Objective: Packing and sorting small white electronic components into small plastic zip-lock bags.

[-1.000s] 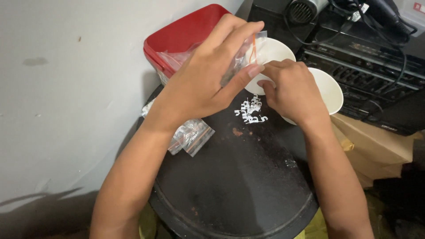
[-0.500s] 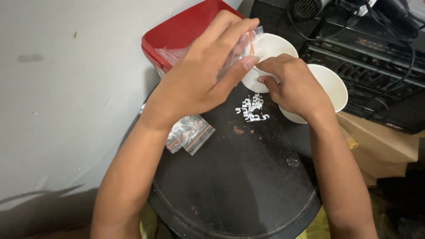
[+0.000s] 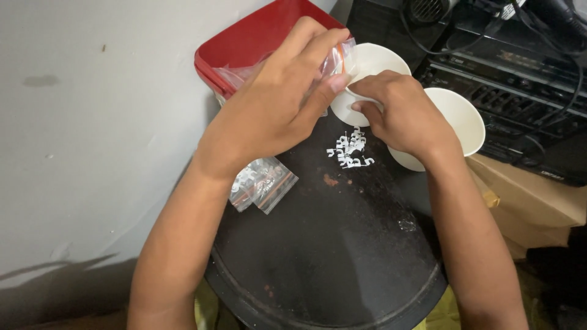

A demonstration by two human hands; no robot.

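Both forearms reach forward, left hand (image 3: 275, 110) and right hand (image 3: 403, 116) meeting with fingers pinched.

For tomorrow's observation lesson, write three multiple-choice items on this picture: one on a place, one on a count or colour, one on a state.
1. Where does the pile of small white clips lie?
A. on the round black tray
B. in the red box
C. on the cardboard

2. How many white paper cups are in view?
A. one
B. two
C. four

3. What is the left hand doing?
A. resting flat
B. holding a clear plastic bag
C. gripping a cable

Answers: 1 A, the clips sit loose on the dark tray below the hands. 2 B, one cup by the fingertips, another behind the right hand. 3 B, its fingers pinch the bag above the cup.
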